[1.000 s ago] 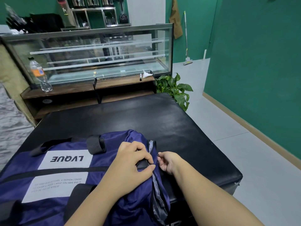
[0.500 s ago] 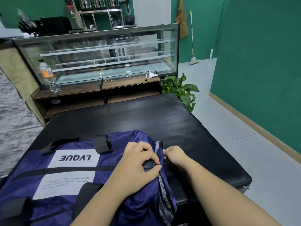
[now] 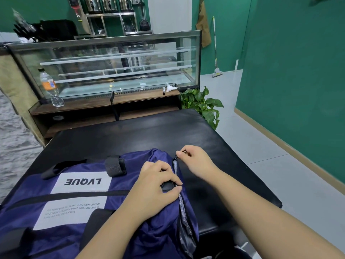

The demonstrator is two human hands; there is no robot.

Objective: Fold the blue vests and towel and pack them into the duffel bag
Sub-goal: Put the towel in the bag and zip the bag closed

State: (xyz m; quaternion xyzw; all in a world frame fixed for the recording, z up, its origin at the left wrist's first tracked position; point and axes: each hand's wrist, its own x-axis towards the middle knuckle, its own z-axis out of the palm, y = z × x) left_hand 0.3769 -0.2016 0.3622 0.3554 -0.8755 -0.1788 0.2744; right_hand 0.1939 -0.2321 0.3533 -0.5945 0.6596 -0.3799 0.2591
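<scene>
A navy duffel bag (image 3: 80, 195) with black straps and a white "LVQUE" label lies on a black padded table (image 3: 141, 133). My left hand (image 3: 155, 186) rests on the bag's right end and pinches a black tab beside the zipper. My right hand (image 3: 194, 159) pinches the zipper pull (image 3: 176, 156) at the far end of the zipper line. Grey lining shows along the zipper at the bag's near right edge. No vests or towel are visible.
A glass display case (image 3: 112, 66) on a wooden shelf stands behind the table, with a plastic bottle (image 3: 49, 86) on its left ledge. A potted plant (image 3: 203, 105) sits at the table's far right corner. White floor and a green wall lie to the right.
My right hand has moved away from me along the zipper with the pull, from beside my left hand to the bag's far end. My left hand has stayed on the bag.
</scene>
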